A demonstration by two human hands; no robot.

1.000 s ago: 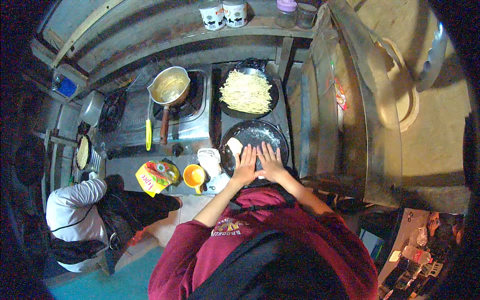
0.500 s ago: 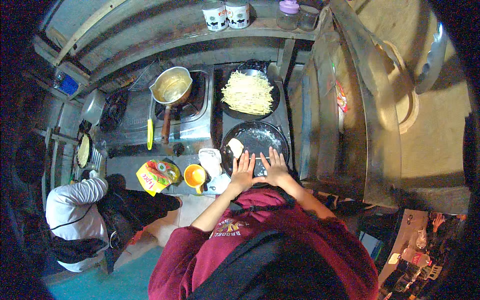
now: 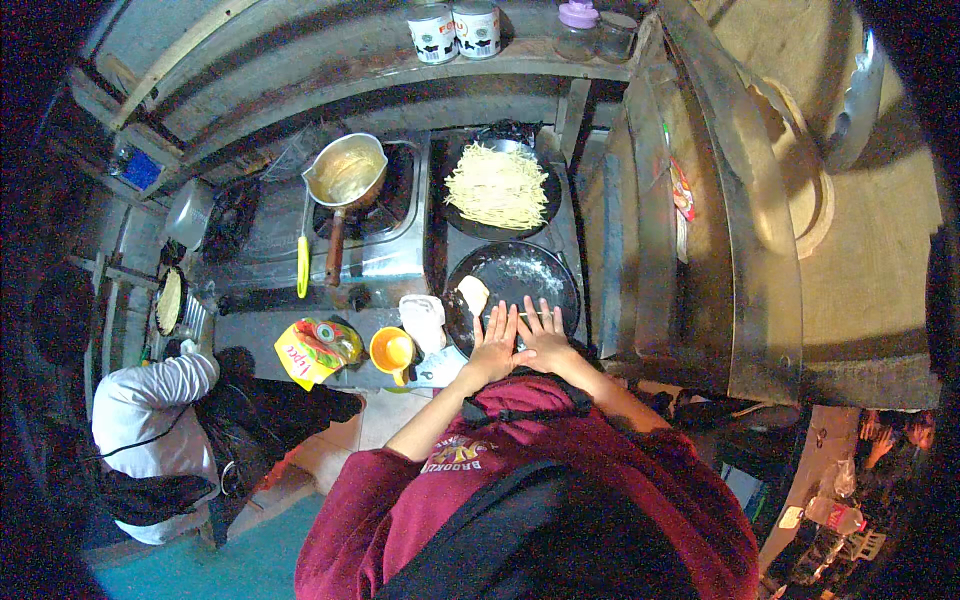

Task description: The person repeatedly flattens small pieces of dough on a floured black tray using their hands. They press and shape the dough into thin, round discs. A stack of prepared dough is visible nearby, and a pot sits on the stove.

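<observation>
Down at the near edge of a round dark tray (image 3: 540, 262) dusted with flour, both hands lie flat, fingers spread, thumbs nearly meeting; neither grips anything. Under their fingertips runs a thin pale strand of dough (image 3: 520, 314), which the left hand (image 3: 493, 345) and the right hand (image 3: 547, 338) seem to be pressing and rolling against the tray, and open palms would suit that better than a closed grasp. Just beyond the left hand's fingertips sits a pale lump of dough (image 3: 472, 294), close enough to pinch from, by the look of it. Farther out past both hands, a second dark tray (image 3: 470, 226) holds a heap of thin pale strands (image 3: 497, 185), probably set there to stay clear of the floured one. Left of the left hand stand an orange cup (image 3: 391, 351), a white container (image 3: 422, 318) and a yellow packet (image 3: 313, 349). Beyond those a saucepan (image 3: 345, 172) with a long handle rests on a gas stove (image 3: 385, 262), a yellow-handled tool (image 3: 302, 266) beside it. The work surface is a worn grey metal counter (image 3: 250, 335); a wooden shelf (image 3: 330, 62) above carries tins (image 3: 456, 28) and jars (image 3: 592, 28). Low to the left, another person in a white top (image 3: 140, 410) crouches in this cramped, dim room.
</observation>
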